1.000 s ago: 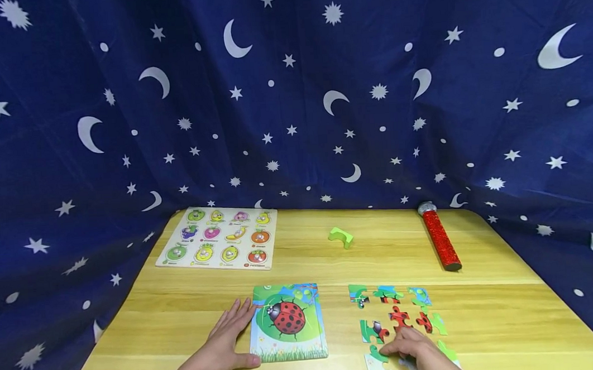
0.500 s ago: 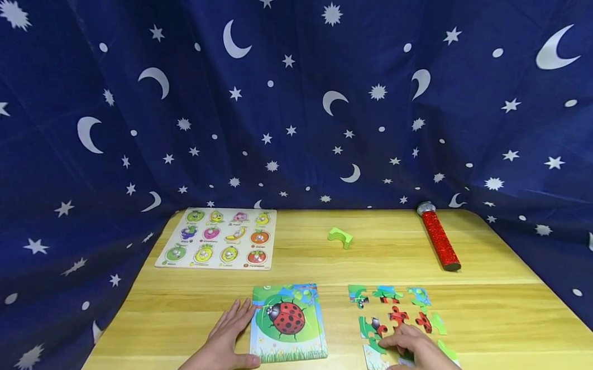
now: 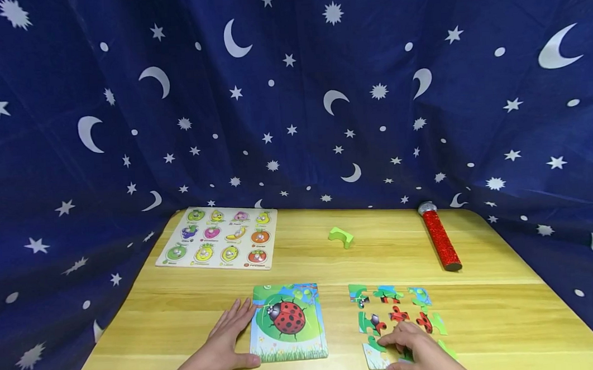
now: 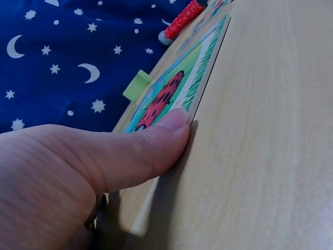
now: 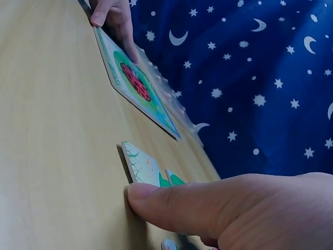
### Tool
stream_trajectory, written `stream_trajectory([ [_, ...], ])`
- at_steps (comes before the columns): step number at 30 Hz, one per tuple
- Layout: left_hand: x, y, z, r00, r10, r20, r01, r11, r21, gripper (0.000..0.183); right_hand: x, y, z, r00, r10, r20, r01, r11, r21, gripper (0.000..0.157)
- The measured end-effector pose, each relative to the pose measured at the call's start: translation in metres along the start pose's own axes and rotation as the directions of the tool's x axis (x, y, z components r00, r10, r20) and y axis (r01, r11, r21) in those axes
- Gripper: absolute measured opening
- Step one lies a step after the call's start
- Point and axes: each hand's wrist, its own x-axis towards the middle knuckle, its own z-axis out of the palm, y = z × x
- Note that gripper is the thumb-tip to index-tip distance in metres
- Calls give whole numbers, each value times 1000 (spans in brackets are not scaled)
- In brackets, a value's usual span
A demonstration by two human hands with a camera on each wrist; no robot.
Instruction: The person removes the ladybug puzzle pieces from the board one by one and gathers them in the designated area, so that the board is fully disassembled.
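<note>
A square ladybug picture board (image 3: 287,322) lies flat in front of me in the head view. My left hand (image 3: 219,345) rests along its left side, fingers straight, and the left wrist view shows the thumb at the board's edge. To the right, my right hand (image 3: 413,349) pinches a white-and-green corner puzzle piece (image 3: 375,358) between finger and thumb. In the right wrist view the thumb presses on the edge of that piece. Just beyond it lies a left-edge puzzle piece (image 3: 370,322) with the ladybug's head. My right hand hides the pieces beneath it.
Several loose pieces, including a red middle piece (image 3: 398,314) and a blue corner piece (image 3: 420,296), lie around my right hand. Farther back are a fruit peg board (image 3: 229,245), a green arch block (image 3: 340,237) and a red glittery microphone (image 3: 440,239). A starry curtain (image 3: 292,96) hangs behind.
My right hand has slid the corner piece slightly away from me. The left-edge piece beyond it has shifted the same way. My left hand has stayed in place.
</note>
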Motion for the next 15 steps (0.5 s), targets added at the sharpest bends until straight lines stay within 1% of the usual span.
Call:
stream_trajectory([
  [3,-1,0,0,1000,1,-4,-1,1000,-5,108,-2,2,0,999,-33,-11,33,999,0,38],
  [6,-1,-1,0,1000,4,-3,-4,1000,-10,108,-3,1,0,1000,-22,-16,23,1000,14,38],
  [8,-1,-1,0,1000,8,-1,-8,1000,-15,108,-3,-3,-1,999,0,-36,0,1000,-1,41],
  [9,-1,-1,0,1000,9,-1,-9,1000,-14,109,-2,-6,-1,998,15,-61,-17,999,-35,42],
  [11,-1,-2,1,1000,7,0,-7,1000,-19,109,1,-10,-1,991,5,-134,-18,995,-97,43],
  [12,-1,-2,1,1000,6,-1,-6,1000,-21,108,4,-13,0,984,2,-176,-27,990,-137,43],
  [13,-1,-2,1,1000,7,0,-7,1000,-19,109,7,-14,1,976,-17,-218,-23,983,-182,43],
  [15,0,-2,1,1000,12,2,-12,1000,-17,109,14,-17,4,959,-38,-280,-36,966,-255,39],
])
